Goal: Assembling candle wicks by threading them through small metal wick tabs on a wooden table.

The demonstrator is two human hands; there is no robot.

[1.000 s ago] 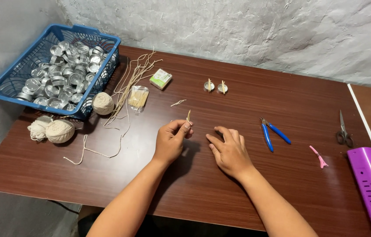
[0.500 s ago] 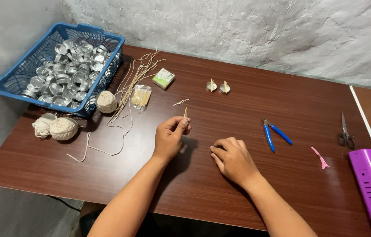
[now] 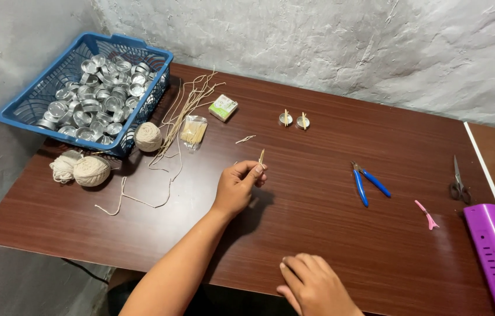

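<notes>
Left hand [image 3: 237, 188] pinches a stick [image 3: 261, 157] upright above the desk [image 3: 317, 234], mid-desk.

Left grip closed, thumb and fingers on the stick's lower end. Right hand [image 3: 313, 285] has drawn back from beside the left to the near desk edge; fingers curled, apparently empty, though the palm is hidden. Blue pliers [image 3: 367, 181] unmoved at right.

Your left hand [image 3: 237, 188] and its forearm, running from the lower middle of the frame up toward the centre, are bare: no sleeve, glove, watch or bracelet shows along the visible length. Your right hand [image 3: 312, 287], at the bottom edge right of centre, is bare too, with no ring on the fingers in view. Nails look short and unpainted. The upper arms are cut off by the frame.
</notes>
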